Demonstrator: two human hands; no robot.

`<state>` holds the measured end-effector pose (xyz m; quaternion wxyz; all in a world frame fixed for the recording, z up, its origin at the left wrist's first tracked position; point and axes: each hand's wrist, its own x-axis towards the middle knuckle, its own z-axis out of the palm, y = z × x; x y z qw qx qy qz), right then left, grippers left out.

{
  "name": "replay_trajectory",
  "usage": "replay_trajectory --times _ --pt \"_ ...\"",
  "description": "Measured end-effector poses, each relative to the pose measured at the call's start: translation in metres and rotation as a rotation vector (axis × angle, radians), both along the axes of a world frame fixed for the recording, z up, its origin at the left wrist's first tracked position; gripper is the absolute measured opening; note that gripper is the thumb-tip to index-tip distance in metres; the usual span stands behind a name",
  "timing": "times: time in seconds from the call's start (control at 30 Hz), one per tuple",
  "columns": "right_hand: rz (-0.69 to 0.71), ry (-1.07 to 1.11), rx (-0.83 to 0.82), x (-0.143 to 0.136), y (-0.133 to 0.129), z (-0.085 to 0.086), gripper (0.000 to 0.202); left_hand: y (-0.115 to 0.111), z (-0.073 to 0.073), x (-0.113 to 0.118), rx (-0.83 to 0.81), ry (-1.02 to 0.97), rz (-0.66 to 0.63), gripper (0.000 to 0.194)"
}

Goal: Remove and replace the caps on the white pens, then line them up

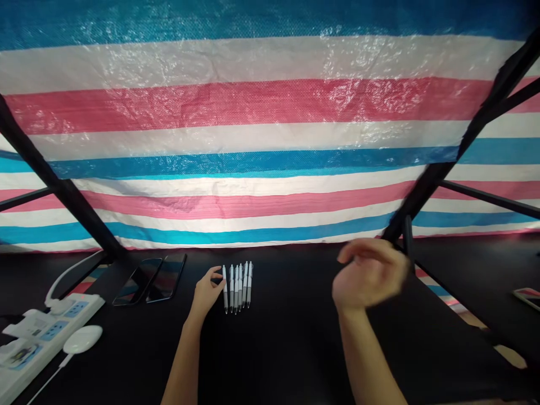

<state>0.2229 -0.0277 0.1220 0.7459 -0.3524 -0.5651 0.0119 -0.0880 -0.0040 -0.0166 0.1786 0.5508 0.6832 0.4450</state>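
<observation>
Several white and grey click pens (240, 287) lie side by side on the black table (278, 354), tips toward me. At the left end of the row, my left hand (207, 292) has its thumb and bent fingers closed at the upper barrel of the leftmost pen (225, 292), which still lies on the table. My right hand (371, 273) is raised above the table, well to the right of the pens. Its fingers are curled inward and blurred by motion; nothing shows in it, but the inside of the hand is hidden.
Two dark phones (138, 281) lie left of the pens. A white power strip (54, 332) with plugs and a white puck-shaped device on a cable (83, 339) are at far left. Black frame bars (422, 191) rise at both sides, before a striped plastic sheet (253, 101).
</observation>
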Motion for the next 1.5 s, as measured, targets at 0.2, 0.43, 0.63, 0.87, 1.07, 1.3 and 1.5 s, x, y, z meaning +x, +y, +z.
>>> replay_trajectory --times 0.2,0.43,0.63,0.87,1.07,1.3,1.5 --pt "0.134 -0.042 -0.415 -0.017 0.058 -0.054 0.033 -0.001 -0.002 0.004 -0.050 -0.134 -0.077 0.037" --pt "0.340 -0.111 -0.773 -0.028 0.074 -0.131 0.040 0.000 -0.004 0.012 -0.062 -0.199 -0.097 0.025" --pt "0.410 -0.207 -0.854 -0.031 0.071 -0.145 0.037 0.001 -0.004 0.023 0.000 -0.186 -0.087 0.022" --pt "0.379 -0.332 -0.916 -0.032 0.066 -0.137 0.027 -0.001 -0.002 0.041 0.000 -0.190 -0.142 0.026" --pt "0.377 -0.381 -0.903 -0.033 0.066 -0.140 0.029 -0.002 -0.006 0.056 -0.018 -0.314 -0.257 0.033" --pt "0.324 -0.503 -0.931 -0.034 0.065 -0.139 0.031 -0.002 -0.009 0.062 -0.089 -0.309 -0.353 0.040" --pt "0.326 -0.531 -0.915 -0.034 0.065 -0.139 0.031 -0.002 -0.009 0.062 -0.100 -0.299 -0.364 0.038"
